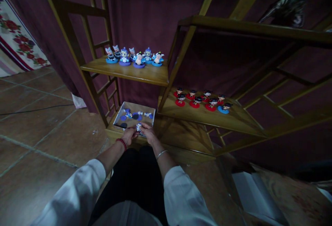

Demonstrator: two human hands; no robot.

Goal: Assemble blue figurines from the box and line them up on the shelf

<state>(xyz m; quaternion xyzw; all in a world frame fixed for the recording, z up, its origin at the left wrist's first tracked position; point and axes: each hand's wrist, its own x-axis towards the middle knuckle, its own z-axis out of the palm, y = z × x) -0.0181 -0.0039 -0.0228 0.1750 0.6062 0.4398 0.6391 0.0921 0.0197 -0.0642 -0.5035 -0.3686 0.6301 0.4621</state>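
A small white and purple figurine [139, 127] is held between both hands, over the front edge of a shallow cardboard box [153, 118]. My left hand [129, 136] closes on it from the left, and my right hand [147, 132] grips it from the right. Its lower part is hidden by my fingers. Inside the box lie several figurine pieces, among them a purple round base [123, 118], a dark round disc [123, 125] and a purple-haired figurine [148, 115] on its side.
Several finished-looking figurines on round bases [125, 58] stand on the upper left shelf [124, 72]. More black and red figurines [196, 101] stand on the right shelf [207, 118]. Wooden uprights [178, 63] frame both. A white box [255, 191] lies at the lower right.
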